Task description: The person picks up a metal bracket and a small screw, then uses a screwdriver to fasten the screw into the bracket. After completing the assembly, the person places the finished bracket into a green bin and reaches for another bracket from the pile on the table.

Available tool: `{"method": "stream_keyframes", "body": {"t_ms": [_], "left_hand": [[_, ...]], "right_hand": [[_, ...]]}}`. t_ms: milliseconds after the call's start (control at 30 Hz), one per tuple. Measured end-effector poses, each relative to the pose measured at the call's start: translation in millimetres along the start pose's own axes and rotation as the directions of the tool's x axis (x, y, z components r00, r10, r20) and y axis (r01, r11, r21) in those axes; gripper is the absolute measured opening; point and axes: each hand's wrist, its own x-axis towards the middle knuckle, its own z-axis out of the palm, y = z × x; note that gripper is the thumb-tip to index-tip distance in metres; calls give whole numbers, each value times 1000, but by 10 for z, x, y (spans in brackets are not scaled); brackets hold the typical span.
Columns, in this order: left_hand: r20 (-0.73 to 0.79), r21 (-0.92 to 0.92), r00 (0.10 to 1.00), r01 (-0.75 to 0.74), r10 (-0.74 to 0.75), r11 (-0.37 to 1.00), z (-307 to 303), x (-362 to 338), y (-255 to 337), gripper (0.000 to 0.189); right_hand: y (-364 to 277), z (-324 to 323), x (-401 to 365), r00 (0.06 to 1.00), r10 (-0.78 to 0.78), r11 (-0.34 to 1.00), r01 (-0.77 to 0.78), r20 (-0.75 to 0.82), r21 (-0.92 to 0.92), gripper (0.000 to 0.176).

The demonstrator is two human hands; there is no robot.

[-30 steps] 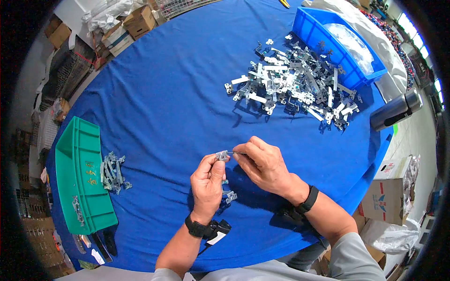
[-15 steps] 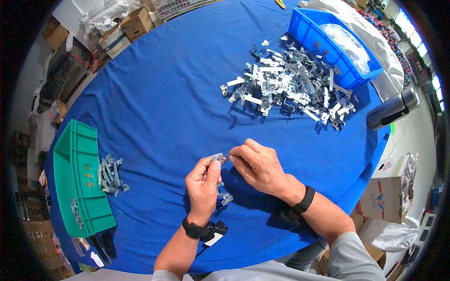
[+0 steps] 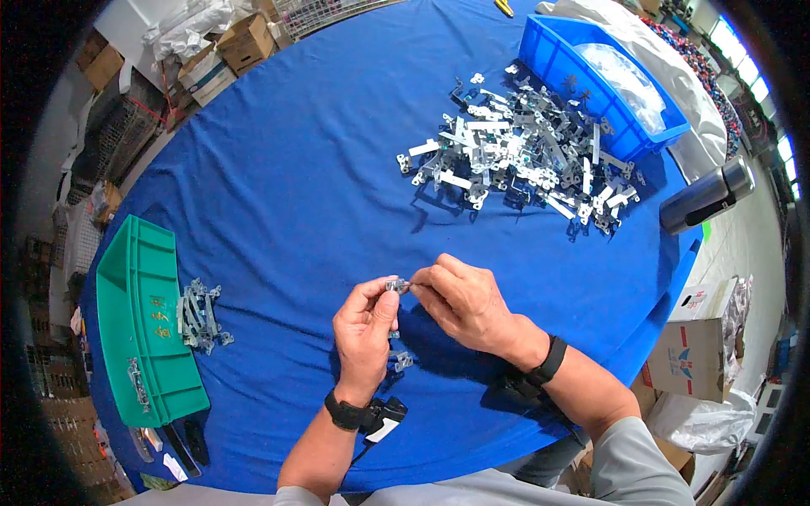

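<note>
We see blue table (image 3: 278,194) under the grip | bracket heap (image 3: 519,156) well beyond it | green bin (image 3: 139,320) far left | left hand (image 3: 364,333) and right hand (image 3: 462,304) both pinching small bracket (image 3: 395,285) between fingertips | loose bracket (image 3: 401,361) just below

Pinched together: left hand (image 3: 364,331), right hand (image 3: 462,304)

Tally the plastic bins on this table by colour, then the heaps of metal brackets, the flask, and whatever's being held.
Blue bin: 1
Green bin: 1
Heaps of metal brackets: 2 (large, small)
Flask: 1
Held bracket: 1
Total: 6
</note>
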Motion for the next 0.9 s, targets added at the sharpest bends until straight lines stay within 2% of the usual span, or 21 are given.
{"method": "stream_keyframes", "body": {"t_ms": [67,133,233,533,667,733,900], "left_hand": [[-7,27,1000,-1,1,1000,-5,-1,-27,19],[-87,74,993,-75,82,994,6,9,-50,18],[-128,38,991,-28,33,999,25,-7,-30,17],[-171,15,984,57,-54,998,37,-43,15,17],[-171,-3,985,25,-25,1000,35,-32,-35,17],[-187,3,982,-40,40,999,57,-21,-61,18],[-168,22,986,-9,12,1000,44,-26,-22,17]], "right_hand": [[-7,2,2,1000,-4,1000,4,-21,-4,11],[2,-7,1,997,-16,998,12,-69,-57,13],[10,11,8,997,-17,1000,17,-79,-9,15],[13,34,-2,1000,-20,1000,20,-19,-4,14],[9,26,-5,1000,-19,1000,19,-9,-12,15],[8,30,-3,1000,-19,1000,19,-15,-10,14],[47,10,-21,1000,-3,998,4,9,-64,19]]}}
